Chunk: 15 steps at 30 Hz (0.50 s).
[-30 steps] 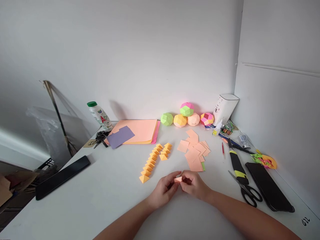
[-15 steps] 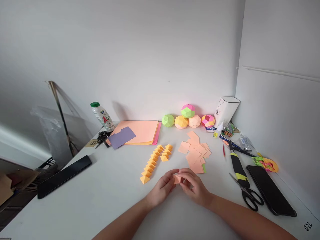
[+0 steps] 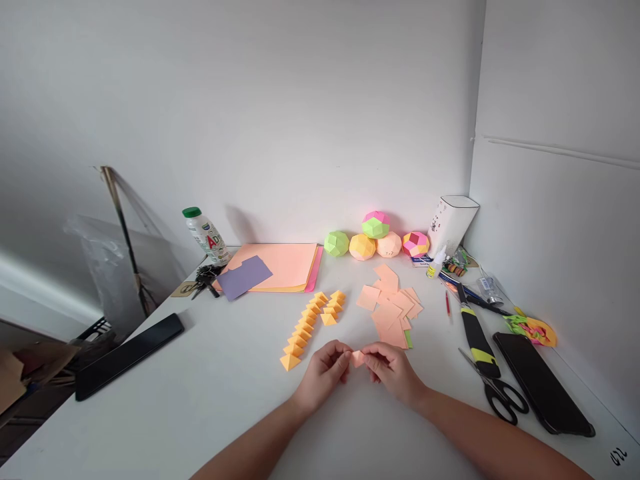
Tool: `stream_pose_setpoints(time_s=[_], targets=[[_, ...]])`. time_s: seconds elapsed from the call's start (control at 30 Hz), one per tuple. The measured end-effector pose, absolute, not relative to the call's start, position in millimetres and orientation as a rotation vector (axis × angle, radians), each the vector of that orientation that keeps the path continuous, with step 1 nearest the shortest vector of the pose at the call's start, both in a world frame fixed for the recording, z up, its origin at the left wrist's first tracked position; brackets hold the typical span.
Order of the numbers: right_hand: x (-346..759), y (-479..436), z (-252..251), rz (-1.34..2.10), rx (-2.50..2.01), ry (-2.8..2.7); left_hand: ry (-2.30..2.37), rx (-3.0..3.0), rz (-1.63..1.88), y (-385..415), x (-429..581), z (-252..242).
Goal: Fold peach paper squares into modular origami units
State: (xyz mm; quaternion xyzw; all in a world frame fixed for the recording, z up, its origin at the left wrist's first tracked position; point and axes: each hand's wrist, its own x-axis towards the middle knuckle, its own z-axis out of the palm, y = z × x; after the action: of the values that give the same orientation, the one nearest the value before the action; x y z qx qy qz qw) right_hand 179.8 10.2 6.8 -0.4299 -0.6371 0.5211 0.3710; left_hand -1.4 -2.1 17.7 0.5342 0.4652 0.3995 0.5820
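A small folded piece of peach paper (image 3: pixel 357 359) is pinched between my two hands above the table. My left hand (image 3: pixel 324 373) grips its left side with thumb and fingers closed, and my right hand (image 3: pixel 393 370) pinches the right side. Fingertips hide part of the paper. Just beyond, to the left, folded yellow-orange paper pieces (image 3: pixel 303 331) stand in a long row, with a shorter row (image 3: pixel 333 308) beside it. A loose pile of flat peach paper cutouts (image 3: pixel 389 310) lies past my right hand, a bit of green showing under it.
At the back are several faceted paper balls (image 3: pixel 362 247), a stack of coloured sheets (image 3: pixel 287 260) and a white bottle (image 3: pixel 206 237). Scissors (image 3: pixel 500 393), a utility knife (image 3: pixel 477 340), a glue bottle (image 3: pixel 436 263) and a black phone-like slab (image 3: pixel 543 383) lie on the right. Another dark slab (image 3: pixel 130 357) is left.
My fingers have shifted their hold on the peach paper; both hands now pinch it from opposite sides, and more of its folded face shows. The rest has stayed put.
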Motion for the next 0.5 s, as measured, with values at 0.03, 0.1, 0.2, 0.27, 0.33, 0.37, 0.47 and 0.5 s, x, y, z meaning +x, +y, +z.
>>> stream_pose_setpoints(time_s=[0.03, 0.1, 0.2, 0.27, 0.33, 0.37, 0.47, 0.5], targets=[[180.0, 10.4, 6.5, 1.351, -1.106, -1.625, 1.089, 1.227, 0.937, -1.5, -0.8, 17.1], [180.5, 10.7, 5.5, 1.387, -1.113, -1.598, 1.103, 1.193, 0.937, -0.2, 0.3, 15.8], [181.2, 11.8, 3.6, 1.444, -1.128, -1.552, 1.148, 1.177, 0.944, 0.6, 1.2, 14.3], [181.3, 13.2, 2.7, 1.461, -1.133, -1.534, 1.207, 1.221, 0.981, -1.2, 1.5, 13.9], [181.4, 14.8, 2.5, 1.450, -1.136, -1.522, 1.302, 1.369, 1.037, -6.3, 2.7, 13.3], [181.5, 15.6, 2.7, 1.437, -1.142, -1.514, 1.345, 1.515, 1.057, -10.0, 4.0, 12.8], [181.6, 18.5, 4.8, 1.402, -1.177, -1.492, 1.167, 2.115, 0.970, -22.6, 11.9, 9.1], [181.2, 19.9, 5.9, 1.398, -1.188, -1.492, 1.056, 2.271, 0.913, -26.2, 15.6, 7.4]])
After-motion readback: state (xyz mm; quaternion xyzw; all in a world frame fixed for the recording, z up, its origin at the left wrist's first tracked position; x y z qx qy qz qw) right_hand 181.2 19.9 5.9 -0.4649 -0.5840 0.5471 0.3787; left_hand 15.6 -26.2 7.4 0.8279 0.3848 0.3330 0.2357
